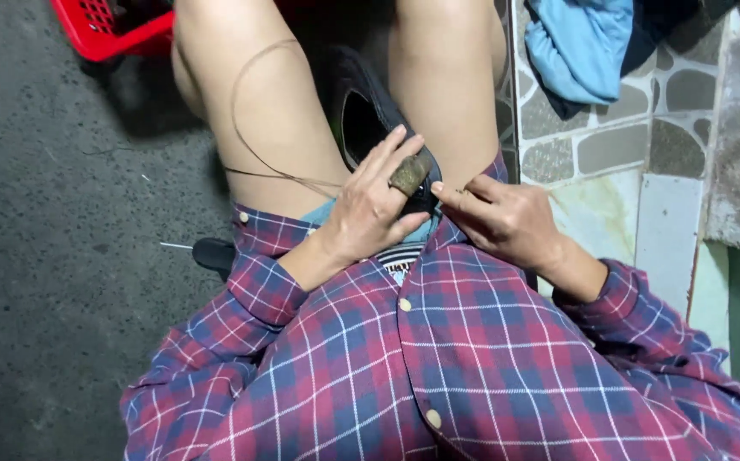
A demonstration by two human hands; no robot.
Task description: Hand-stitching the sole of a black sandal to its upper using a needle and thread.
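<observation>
A black shoe [360, 119] lies between my bare knees, its opening facing up. My left hand [370, 209] grips the shoe's near end, and one of its fingers wears a brown leather guard [410, 173]. A thin brown thread [238, 102] loops over my left thigh and runs in under that hand. My right hand [506, 220] sits just right of the shoe, thumb and fingertips pinched together at its edge. What they pinch is too small to make out.
A red plastic basket [105, 30] stands at the top left on the dark floor [46, 256]. A blue cloth [583, 43] lies on the stone-patterned wall base [617, 145] at the right. A dark object [215, 253] lies by my left elbow.
</observation>
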